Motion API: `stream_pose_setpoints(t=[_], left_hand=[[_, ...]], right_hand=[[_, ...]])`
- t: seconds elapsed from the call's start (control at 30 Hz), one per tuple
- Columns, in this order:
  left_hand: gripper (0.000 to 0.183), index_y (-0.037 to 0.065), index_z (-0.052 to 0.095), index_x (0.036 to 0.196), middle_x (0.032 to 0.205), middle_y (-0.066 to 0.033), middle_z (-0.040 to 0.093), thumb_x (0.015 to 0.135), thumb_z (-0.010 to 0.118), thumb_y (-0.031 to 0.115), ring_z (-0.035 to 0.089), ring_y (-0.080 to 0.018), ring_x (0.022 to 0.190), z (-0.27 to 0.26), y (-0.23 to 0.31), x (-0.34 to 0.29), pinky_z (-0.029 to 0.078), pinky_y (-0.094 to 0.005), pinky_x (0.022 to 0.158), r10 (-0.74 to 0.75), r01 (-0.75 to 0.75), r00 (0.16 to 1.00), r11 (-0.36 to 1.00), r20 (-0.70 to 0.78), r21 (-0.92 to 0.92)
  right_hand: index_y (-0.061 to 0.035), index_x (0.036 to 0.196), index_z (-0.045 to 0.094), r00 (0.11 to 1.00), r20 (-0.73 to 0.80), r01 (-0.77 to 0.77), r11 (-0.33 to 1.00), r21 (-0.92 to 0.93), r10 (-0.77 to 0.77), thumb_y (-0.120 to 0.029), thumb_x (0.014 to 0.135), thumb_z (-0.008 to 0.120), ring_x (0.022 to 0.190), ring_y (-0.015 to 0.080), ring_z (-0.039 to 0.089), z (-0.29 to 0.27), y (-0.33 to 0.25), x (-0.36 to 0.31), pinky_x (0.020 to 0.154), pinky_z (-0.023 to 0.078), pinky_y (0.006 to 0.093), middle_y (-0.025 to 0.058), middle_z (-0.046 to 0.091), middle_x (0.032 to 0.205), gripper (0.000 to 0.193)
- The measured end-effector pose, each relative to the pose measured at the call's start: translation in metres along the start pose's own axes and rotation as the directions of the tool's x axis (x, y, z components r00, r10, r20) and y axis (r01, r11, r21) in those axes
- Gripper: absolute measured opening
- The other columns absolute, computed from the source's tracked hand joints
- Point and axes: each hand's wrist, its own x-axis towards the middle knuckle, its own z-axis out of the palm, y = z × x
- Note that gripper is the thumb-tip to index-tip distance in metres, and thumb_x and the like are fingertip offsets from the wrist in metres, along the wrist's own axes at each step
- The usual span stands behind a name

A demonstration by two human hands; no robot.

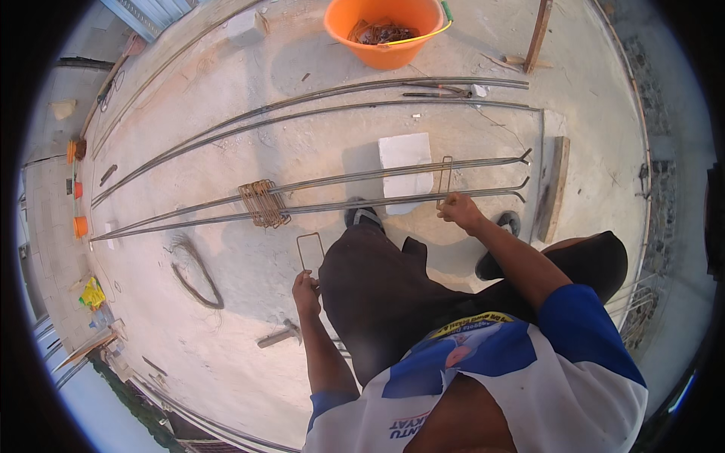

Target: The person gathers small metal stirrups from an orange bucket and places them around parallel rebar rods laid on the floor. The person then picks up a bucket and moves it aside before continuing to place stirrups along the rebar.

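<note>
In my left hand is a thin rectangular rebar stirrup, its fingers closed on the lower end, beside my knee. My right hand pinches at the lower end of another stirrup, which stands around the long steel bars near their hooked ends. Whether these fingers also grip the lower bar is hard to make out. The bars rest across a white block. Farther left on them, a bunch of rusty stirrups hangs close together.
Beyond the bars stands an orange bucket with rusty wire pieces inside. More long bars lie on the concrete, with a long-handled tool by them. A timber piece lies right, a wire coil and a hammer left.
</note>
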Motion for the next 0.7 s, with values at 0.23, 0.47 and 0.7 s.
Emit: stream_pose_setpoints(t=[0.23, 0.47, 0.7], left_hand=[[0.027, 0.005, 0.058, 0.118, 0.078, -0.0022, 0.055, 0.097, 0.048, 0.02, 0.06, -0.0157, 0.076, 0.011, -0.095, 0.052, 0.051, -0.0338, 0.064, -0.192, 0.203, 0.978, 0.967, 0.081, -0.156], [0.045, 0.004, 0.045, 0.135, 0.112, -0.0136, 0.054, 0.096, 0.051, 0.024, 0.053, -0.0271, 0.106, 0.044, -0.002, 0.101, 0.044, -0.0433, 0.088, -0.184, 0.2, 0.932, 0.98, -0.313, 0.021], [0.069, 0.01, 0.029, 0.148, 0.142, -0.019, 0.043, 0.096, 0.052, 0.048, 0.041, -0.0374, 0.131, 0.092, 0.027, 0.142, 0.036, -0.0519, 0.106, -0.144, 0.376, 0.926, 0.442, 0.349, -0.814]], right_hand=[[0.0025, 0.084, 0.056, 0.999, 0.023, -0.047, 0.996, -0.079, 0.049, -0.018, 0.084, 0.066, 0.077, 0.0185, 0.065, 0.012, -0.011, 0.003, 0.065, 0.05, 0.0299, 0.0118, 0.062, 0.082, 0.023], [0.004, 0.093, 0.055, 0.996, 0.025, -0.082, 0.99, -0.115, 0.085, -0.018, 0.09, 0.062, 0.087, 0.0199, 0.068, -0.022, -0.002, 0.001, 0.076, 0.054, 0.0299, 0.0127, 0.063, 0.092, 0.023], [0.0033, 0.098, 0.056, 0.993, -0.076, -0.101, 0.985, -0.142, 0.091, -0.018, 0.091, 0.059, 0.086, 0.0196, 0.068, -0.014, -0.001, 0.017, 0.076, 0.054, 0.0304, 0.0111, 0.065, 0.093, 0.023]])
